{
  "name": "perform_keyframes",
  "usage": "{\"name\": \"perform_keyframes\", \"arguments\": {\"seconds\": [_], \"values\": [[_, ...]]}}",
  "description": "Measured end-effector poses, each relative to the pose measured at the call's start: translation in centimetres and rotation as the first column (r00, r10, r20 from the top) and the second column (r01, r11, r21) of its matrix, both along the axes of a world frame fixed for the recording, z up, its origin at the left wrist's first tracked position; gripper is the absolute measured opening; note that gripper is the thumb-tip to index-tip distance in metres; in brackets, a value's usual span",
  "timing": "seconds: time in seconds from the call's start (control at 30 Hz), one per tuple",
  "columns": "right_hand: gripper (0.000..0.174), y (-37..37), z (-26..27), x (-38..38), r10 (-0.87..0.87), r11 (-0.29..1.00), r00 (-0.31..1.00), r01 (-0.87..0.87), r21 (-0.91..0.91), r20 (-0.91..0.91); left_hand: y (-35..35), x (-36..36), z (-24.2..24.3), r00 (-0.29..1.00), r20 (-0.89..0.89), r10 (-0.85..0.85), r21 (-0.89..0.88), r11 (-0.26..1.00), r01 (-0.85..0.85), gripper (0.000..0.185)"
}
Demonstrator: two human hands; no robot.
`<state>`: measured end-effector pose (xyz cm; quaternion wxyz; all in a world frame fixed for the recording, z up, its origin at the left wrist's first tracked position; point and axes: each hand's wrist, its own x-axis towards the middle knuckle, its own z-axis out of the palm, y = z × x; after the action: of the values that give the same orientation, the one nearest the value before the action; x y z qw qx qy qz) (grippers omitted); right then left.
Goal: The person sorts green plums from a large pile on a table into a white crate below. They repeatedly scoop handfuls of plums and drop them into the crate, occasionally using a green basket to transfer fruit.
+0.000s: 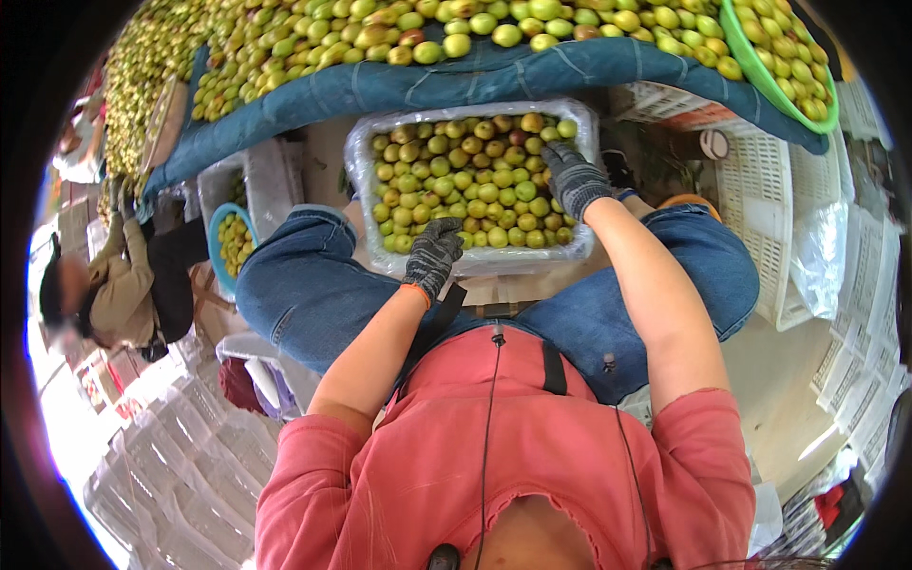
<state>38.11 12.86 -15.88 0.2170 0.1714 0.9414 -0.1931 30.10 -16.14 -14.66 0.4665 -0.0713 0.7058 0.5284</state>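
Observation:
A plastic-lined crate (361,206) filled with green and reddish-brown round fruits (474,182), possibly jujubes, stands between the person's knees. My left hand (434,253), in a grey knitted glove with an orange cuff, rests at the crate's near side, fingers over the fruits. In a matching grey glove, my right hand (573,174) reaches over the right rim, with its fingertips at the fruits near the upper right corner. Whether either hand grips a fruit cannot be told, since the gloves cover the fingertips.
Beyond the crate, a blue padded edge (427,82) borders a large heap of fruits (320,32). A green basket (773,85) of fruits sits at the upper right, above white plastic crates (755,214). A blue basin (214,246) stands at left, near a seated co-worker (121,278). Stacked clear containers (185,463) are lower left.

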Motion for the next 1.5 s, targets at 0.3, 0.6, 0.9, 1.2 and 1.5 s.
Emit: {"name": "perform_keyframes", "arguments": {"seconds": [0.3,0.6,0.9,1.2,1.5], "values": [[0.053,-1.7,1.4,0.2,0.060,0.985,0.982,-0.087,0.148,0.180,-6.5,-2.7,-2.3,0.851,-0.508,0.132,-0.335,0.880,-0.336,0.031],[0.059,-6.9,4.1,0.6,0.061,0.997,0.998,-0.060,0.042,-0.032,-3.8,-1.7,-3.0,0.360,-0.765,-0.533,-0.579,0.815,-0.022,0.052],[0.052,-13.0,5.7,3.2,0.066,0.974,0.996,-0.050,-0.222,0.066,-2.9,-3.6,-1.1,0.447,-0.646,-0.619,-0.637,0.759,0.131,0.053],[0.048,-14.0,4.5,4.9,0.063,0.970,0.998,-0.055,-0.236,0.028,-1.5,-4.5,-1.0,0.428,-0.687,-0.587,-0.595,0.793,0.131,0.074],[0.043,-14.1,0.7,4.7,0.574,0.804,0.819,-0.569,-0.174,-0.027,-2.3,-3.7,-4.8,0.243,-0.798,-0.552,-0.537,0.833,0.132,0.067]]}}
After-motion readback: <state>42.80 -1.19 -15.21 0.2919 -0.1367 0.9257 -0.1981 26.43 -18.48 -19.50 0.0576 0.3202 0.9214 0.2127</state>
